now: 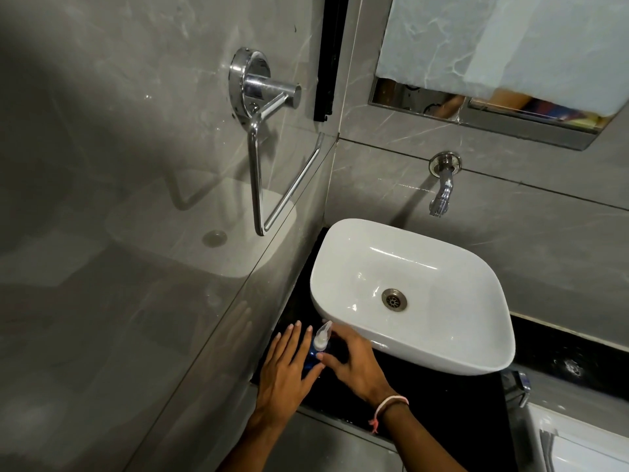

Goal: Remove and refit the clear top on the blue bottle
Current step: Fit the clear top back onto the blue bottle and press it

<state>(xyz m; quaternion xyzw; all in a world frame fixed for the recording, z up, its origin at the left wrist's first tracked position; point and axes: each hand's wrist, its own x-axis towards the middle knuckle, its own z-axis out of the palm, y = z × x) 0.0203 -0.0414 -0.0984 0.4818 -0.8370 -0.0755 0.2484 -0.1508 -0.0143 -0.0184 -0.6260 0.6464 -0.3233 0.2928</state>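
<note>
While both hands are closed in on it, the blue bottle (311, 352) is kept upright on the black counter (442, 396), just beside the front-left corner of the white basin (340, 267) and near the grey tiled side wall (119, 165). The clear top (322, 336) is seated on the bottle neck, nozzle tilted up & away. The left hand (284, 373) is laid against the bottle's left side, fingers straight & slightly spread, thumb toward the bottle. The right hand (354, 362) is placed on the right side w/ fingers curled round the body below the top; full clamp can't be confirmed. A pink thread band (388, 405) is seen on the right wrist.
</note>
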